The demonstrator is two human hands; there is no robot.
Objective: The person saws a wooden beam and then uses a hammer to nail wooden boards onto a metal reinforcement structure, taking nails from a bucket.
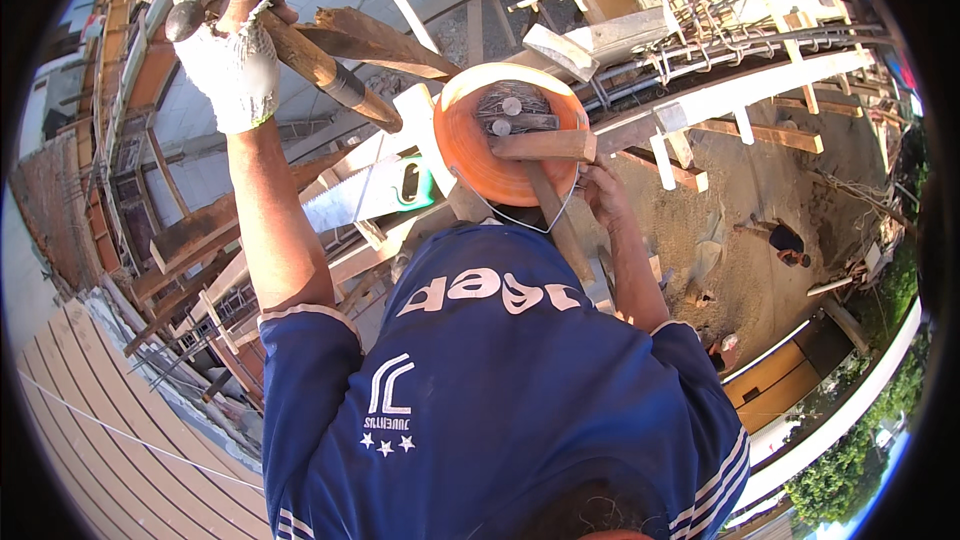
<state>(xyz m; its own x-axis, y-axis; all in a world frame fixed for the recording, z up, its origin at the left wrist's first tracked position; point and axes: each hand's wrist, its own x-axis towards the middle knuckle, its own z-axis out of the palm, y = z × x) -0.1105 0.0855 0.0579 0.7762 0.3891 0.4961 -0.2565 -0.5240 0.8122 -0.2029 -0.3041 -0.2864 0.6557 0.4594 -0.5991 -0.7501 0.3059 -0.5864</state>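
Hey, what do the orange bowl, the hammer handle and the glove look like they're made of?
The orange bowl looks like plastic: smooth, evenly coloured, slightly glossy. The hammer handle in the left hand looks like bare wood, brown and worn, with a darker band lower down. The glove seems knitted fabric, probably cotton: off-white, soft and ribbed.

Probably a building site: timber formwork (760,90), rebar (700,50), bare earth (740,210).
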